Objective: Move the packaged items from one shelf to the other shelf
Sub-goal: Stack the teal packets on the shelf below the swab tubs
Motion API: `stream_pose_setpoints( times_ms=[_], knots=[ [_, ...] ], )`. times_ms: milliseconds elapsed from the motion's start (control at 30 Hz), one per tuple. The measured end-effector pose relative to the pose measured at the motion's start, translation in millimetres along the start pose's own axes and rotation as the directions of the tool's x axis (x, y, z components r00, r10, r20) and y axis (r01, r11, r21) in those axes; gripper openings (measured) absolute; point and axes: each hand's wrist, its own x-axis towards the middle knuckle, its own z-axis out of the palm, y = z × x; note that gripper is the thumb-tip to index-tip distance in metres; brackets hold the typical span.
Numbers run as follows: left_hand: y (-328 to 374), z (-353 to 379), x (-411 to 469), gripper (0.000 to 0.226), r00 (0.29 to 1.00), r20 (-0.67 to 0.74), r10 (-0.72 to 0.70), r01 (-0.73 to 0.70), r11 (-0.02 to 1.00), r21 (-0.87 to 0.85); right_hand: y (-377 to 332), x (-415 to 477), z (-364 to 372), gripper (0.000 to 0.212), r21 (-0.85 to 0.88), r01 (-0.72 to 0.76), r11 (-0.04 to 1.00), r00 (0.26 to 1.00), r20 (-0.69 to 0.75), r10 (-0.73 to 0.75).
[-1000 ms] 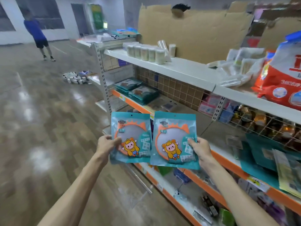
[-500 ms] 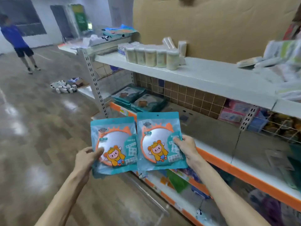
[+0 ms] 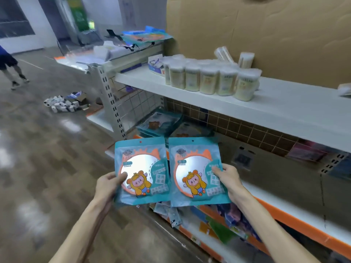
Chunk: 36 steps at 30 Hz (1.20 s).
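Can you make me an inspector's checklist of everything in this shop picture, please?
Surface: white top shelf, partly bare; orange-edged middle shelf, mostly bare near the hands.
Job's things: left pack and right pack, both teal, held upright side by side in front of the shelves; stack of similar teal packs on the middle shelf.
Clutter: wrapped tubs on the top shelf; loose packets on the bottom shelf; small boxes on the floor.
Hands: left hand grips the left pack's edge; right hand grips the right pack's edge.
Cables: nothing seen.
Surroundings: cardboard behind the top shelf; a person at far left.
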Motion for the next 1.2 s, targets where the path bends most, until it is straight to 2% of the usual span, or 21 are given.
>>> stream_pose_setpoints(
  times_ms=[100, 333, 633, 833, 967, 1133, 1200],
  knots=[
    [14, -7, 47, 0.018, 0.998, 0.053, -0.015, 0.015, 1.0, -0.004, -7, 21, 31, 0.014, 0.011, 0.0, 1.0, 0.998, -0.059, 0.0],
    [64, -6, 145, 0.01, 0.979, 0.205, 0.0, -0.024, 0.993, 0.113, -28, 52, 95, 0.012, 0.082, -0.004, 0.997, 0.98, -0.196, 0.02],
    [82, 58, 232, 0.007, 0.948, 0.32, 0.004, -0.062, 0.983, 0.173, -30, 75, 94, 0.016, 0.155, -0.035, 0.987, 0.897, -0.431, 0.1],
    [100, 96, 290, 0.017, 0.945, 0.324, 0.043, -0.105, 0.979, 0.176, -39, 109, 90, 0.013, 0.247, -0.052, 0.968, 0.849, -0.499, 0.173],
    [111, 111, 333, 0.024, 0.958, 0.263, 0.114, -0.173, 0.962, 0.214, -46, 128, 97, 0.021, 0.344, -0.033, 0.938, 0.819, -0.528, 0.222],
    [114, 122, 367, 0.009, 0.964, 0.249, 0.092, -0.154, 0.958, 0.24, -54, 145, 107, 0.025, 0.396, -0.024, 0.918, 0.814, -0.525, 0.248],
    [112, 132, 380, 0.005, 0.954, 0.277, 0.112, -0.189, 0.944, 0.269, -52, 152, 111, 0.026, 0.397, -0.009, 0.918, 0.807, -0.539, 0.241]
  ],
)
